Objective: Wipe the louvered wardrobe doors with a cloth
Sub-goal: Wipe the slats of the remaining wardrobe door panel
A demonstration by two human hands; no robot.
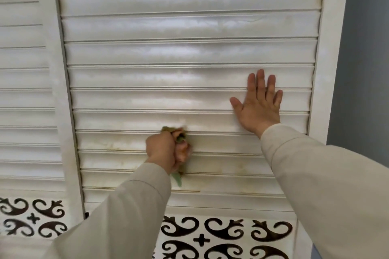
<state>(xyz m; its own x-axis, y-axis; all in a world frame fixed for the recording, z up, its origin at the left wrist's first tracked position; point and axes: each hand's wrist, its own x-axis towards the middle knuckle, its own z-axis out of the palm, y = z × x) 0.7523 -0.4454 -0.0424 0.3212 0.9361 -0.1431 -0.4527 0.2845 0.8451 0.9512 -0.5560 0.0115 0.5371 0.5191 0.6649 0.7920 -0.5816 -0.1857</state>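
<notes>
Two louvered doors (189, 52), one cloth (179, 136) in left hand (164, 149), right hand (257, 107) flat

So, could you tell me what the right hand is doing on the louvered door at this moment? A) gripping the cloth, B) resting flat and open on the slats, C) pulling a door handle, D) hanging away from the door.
B: the right hand lies flat with straight fingers on the slats of the louvered door, while the left hand grips the cloth.

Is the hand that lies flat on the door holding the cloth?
No, the right hand presses flat and bare on the louvered door, while the left hand grips the cloth.
</notes>
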